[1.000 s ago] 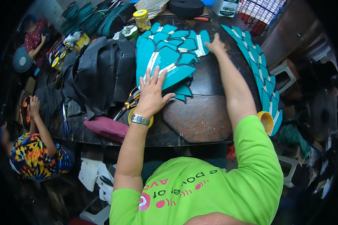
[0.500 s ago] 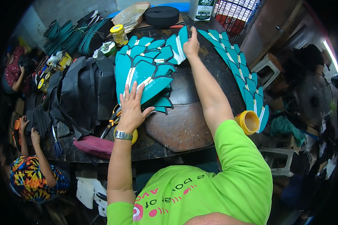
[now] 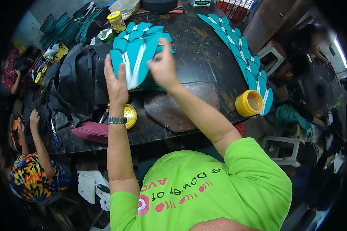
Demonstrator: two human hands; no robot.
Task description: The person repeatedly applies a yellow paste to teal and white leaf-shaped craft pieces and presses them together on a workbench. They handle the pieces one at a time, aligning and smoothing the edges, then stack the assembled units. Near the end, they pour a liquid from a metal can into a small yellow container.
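Note:
A pile of teal panels point(image 3: 136, 35) with dark edges and white strips lies on the dark table. On its near side, a teal panel point(image 3: 144, 65) is tilted and slightly blurred between my two hands. My right hand point(image 3: 164, 67) pinches it at its right edge. My left hand point(image 3: 117, 88), with a metal watch at the wrist, rests along the left edge, fingers stretched up and thumb apart. To the right, a long overlapping row of similar teal panels point(image 3: 239, 54) lies along the table's edge.
An open yellow jar point(image 3: 249, 103) stands near the right edge. A brown board point(image 3: 181, 109) lies in front of me. To the left are a yellow lid point(image 3: 130, 116), a maroon pouch point(image 3: 90, 132) and black material point(image 3: 78, 79). A co-worker point(image 3: 38, 173) handles dark pieces at lower left.
My right hand has come back from the far side toward me and left, bringing a teal panel onto the pile. My left hand has moved off the pile's top to its left edge.

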